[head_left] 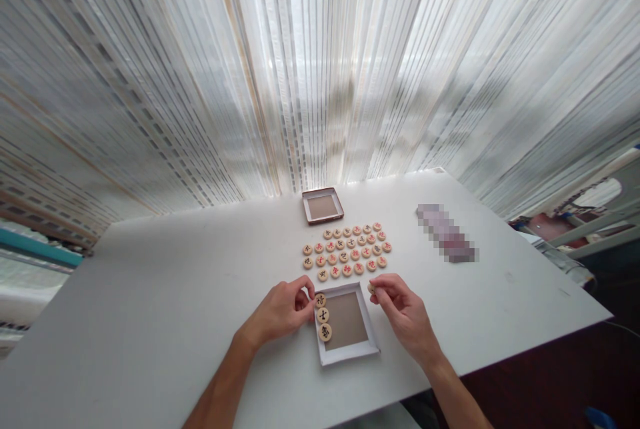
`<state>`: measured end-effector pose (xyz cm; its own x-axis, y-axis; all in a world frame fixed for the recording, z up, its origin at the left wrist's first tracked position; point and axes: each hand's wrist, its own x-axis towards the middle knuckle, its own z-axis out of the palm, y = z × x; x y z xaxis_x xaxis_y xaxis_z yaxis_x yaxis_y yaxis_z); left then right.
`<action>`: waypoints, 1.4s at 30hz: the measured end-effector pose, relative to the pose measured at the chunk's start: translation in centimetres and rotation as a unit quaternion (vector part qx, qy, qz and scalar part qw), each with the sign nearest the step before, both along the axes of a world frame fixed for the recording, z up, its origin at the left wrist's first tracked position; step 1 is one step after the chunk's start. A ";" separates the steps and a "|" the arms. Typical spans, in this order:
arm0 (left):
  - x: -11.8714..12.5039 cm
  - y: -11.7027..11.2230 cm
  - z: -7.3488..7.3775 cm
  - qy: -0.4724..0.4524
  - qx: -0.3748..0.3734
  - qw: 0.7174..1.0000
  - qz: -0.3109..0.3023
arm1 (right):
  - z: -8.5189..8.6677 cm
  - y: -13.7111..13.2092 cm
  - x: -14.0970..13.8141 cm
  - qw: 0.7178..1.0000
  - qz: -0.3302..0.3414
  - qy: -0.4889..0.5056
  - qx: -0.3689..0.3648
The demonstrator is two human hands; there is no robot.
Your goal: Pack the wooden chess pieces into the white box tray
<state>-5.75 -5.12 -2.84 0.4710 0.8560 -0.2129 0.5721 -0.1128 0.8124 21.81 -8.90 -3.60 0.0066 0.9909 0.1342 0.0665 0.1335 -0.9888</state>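
A shallow white-walled box (347,355) with a brown bottom lies on the table in front of me. Along its inner left side, three round wooden xiangqi pieces sit in a column: one with a black character at the top (321,300), another in the middle (323,315), a third below (325,332). My left hand (283,309) is curled, thumb and forefinger pinching the box's left wall near the top piece. Just off the upper right corner of the box, my right hand (403,309) pinches a xiangqi piece (371,288), its face mostly covered by the fingers.
Behind the box, several xiangqi pieces (343,257) with red or black characters lie face up in rough rows on the white table (200,295). Farther back is a brown-edged box half (323,206). A blurred-out object (447,232) lies at right. Striped curtains (320,69) hang behind.
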 end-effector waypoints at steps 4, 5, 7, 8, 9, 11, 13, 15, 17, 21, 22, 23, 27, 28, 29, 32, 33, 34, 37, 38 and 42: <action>0.1 0.0 0.1 0.000 -0.001 1.000 0.001 | -0.2 0.0 0.0 1.000 -0.004 -0.021 0.004; 0.1 0.0 0.2 0.000 -0.001 1.000 0.000 | -0.3 0.0 0.0 1.000 -0.006 -0.026 0.004; 0.1 0.0 0.3 0.000 0.000 1.000 -0.001 | -0.4 0.1 0.0 0.999 -0.005 -0.033 0.000; 0.1 -0.1 0.3 0.001 0.003 1.000 -0.001 | -0.5 0.1 0.0 0.999 -0.001 -0.034 -0.006; 0.2 -0.1 0.4 0.002 0.008 1.000 -0.001 | -0.5 0.1 0.0 0.999 0.002 -0.034 -0.013; 0.2 -0.1 0.5 0.004 0.015 1.000 -0.001 | -0.6 0.0 -0.1 0.999 0.008 -0.030 -0.025; 0.2 -0.2 0.6 0.005 0.016 1.000 -0.001 | -0.7 0.0 -0.2 0.999 0.013 -0.024 -0.032; 0.2 -0.2 0.7 0.005 0.012 1.000 -0.001 | -0.7 0.0 -0.2 0.999 0.015 -0.017 -0.034; 0.2 -0.1 0.8 0.005 0.009 1.000 0.000 | -0.6 0.0 -0.3 0.999 0.016 -0.014 -0.035; 0.3 -0.1 0.8 0.004 0.007 1.000 0.002 | -0.1 0.0 -0.3 0.999 0.018 -0.021 -0.037; 0.3 -0.1 0.8 0.005 0.007 1.000 0.002 | 0.1 -0.1 -0.3 0.999 0.018 -0.024 -0.037; 0.3 -0.1 0.8 0.006 0.008 1.000 0.002 | 0.2 -0.1 -0.3 0.999 0.017 -0.026 -0.037; 0.3 -0.1 0.8 0.008 0.009 1.000 0.003 | 0.4 -0.3 -0.3 0.999 0.016 -0.027 -0.038; 0.3 -0.1 0.8 0.009 0.010 1.000 0.002 | 0.4 -0.3 -0.4 0.999 0.017 -0.026 -0.040; 0.3 -0.1 0.8 0.008 0.011 1.000 0.002 | 0.4 -0.3 -0.4 0.999 0.018 -0.025 -0.042; 0.3 -0.1 0.8 0.008 0.015 1.000 0.000 | 0.4 -0.3 -0.5 0.999 0.020 -0.020 -0.046; 0.3 -0.1 0.8 0.008 0.016 1.000 -0.001 | 0.5 -0.3 -0.5 0.998 0.020 -0.020 -0.047; 0.3 -0.1 0.8 0.008 0.016 1.000 -0.001 | 0.6 -0.3 -0.5 0.998 0.020 -0.021 -0.048; 0.3 -0.1 0.8 0.009 0.017 1.000 -0.002 | 0.8 -0.4 -0.6 0.998 0.019 -0.030 -0.057; 0.3 -0.1 0.8 0.009 0.016 1.000 -0.002 | 0.8 -0.5 -0.6 0.997 0.020 -0.034 -0.059; 0.2 -0.1 0.9 0.013 0.019 1.000 -0.004 | 0.9 -0.6 -0.7 0.997 0.031 -0.036 -0.054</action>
<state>-5.51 -5.24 -1.94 0.4723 0.8604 -0.1914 0.5912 -0.1481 0.7928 21.14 -9.52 -2.74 -0.0602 0.9979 0.0255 0.1330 0.0334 -0.9906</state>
